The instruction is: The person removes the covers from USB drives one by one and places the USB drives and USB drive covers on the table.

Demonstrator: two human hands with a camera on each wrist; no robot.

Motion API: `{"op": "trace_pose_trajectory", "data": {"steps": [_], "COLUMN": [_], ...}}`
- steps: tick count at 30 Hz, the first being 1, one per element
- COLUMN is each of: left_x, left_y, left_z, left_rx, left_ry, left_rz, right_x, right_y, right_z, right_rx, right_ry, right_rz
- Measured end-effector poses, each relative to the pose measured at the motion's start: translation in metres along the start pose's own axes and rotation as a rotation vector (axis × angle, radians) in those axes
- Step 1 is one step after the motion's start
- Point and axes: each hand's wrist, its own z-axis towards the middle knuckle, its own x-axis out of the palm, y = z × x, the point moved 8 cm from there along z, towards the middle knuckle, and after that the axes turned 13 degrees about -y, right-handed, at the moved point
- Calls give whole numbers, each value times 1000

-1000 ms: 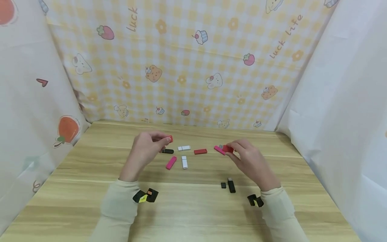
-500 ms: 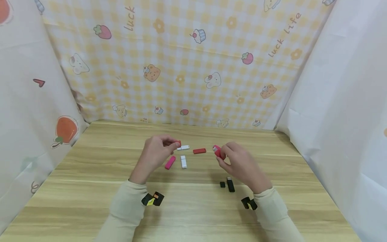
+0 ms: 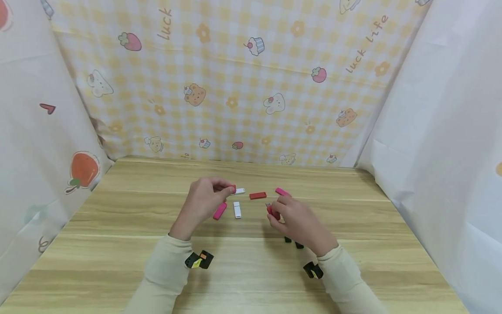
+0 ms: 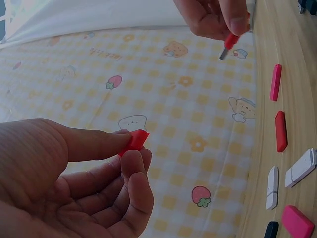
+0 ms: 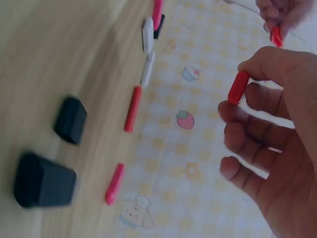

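My left hand [image 3: 205,198] pinches a small red cap [image 4: 133,141] between thumb and index finger, raised above the table near the white USB sticks. The other fingers curl loosely below it. My right hand [image 3: 296,220] pinches a red USB stick [image 5: 238,88] between thumb and fingertips. Its bare metal plug [image 4: 223,53] points away from that hand, toward the left side in the head view. A gap separates the stick from the cap. Under the right hand, a black USB stick [image 5: 49,181] and its loose black cap [image 5: 71,119] lie partly hidden in the head view.
On the wooden table [image 3: 251,270] lie a capped red USB stick [image 3: 257,196], two white ones [image 3: 237,210], and pink ones at left [image 3: 220,211] and right [image 3: 282,191]. Another black stick [image 4: 271,230] shows in the left wrist view. A patterned cloth [image 3: 235,65] hangs behind.
My left hand has moved right with the red cap, over the far black stick. My right hand has come left and nearer with the red USB stick, away from the right pink one.
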Motion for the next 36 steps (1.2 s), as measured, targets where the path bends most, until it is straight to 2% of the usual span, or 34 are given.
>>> {"op": "trace_pose_trajectory", "data": {"steps": [10, 16, 24, 28, 36], "left_x": [3, 3, 4, 5, 7], "left_y": [0, 0, 1, 1, 3], "left_z": [0, 0, 0, 0, 1], "left_rx": [6, 16, 8, 5, 0], "left_ry": [-4, -7, -4, 3, 6], "left_rz": [-3, 2, 11, 5, 22], "right_x": [33, 50, 57, 58, 58], "right_y": [-1, -1, 4, 6, 10], "right_z": [-11, -20, -28, -30, -30], "right_rx": [187, 259, 367, 382, 359], "right_ry": [247, 326, 366, 375, 373], "right_rz": [20, 25, 17, 42, 63]}}
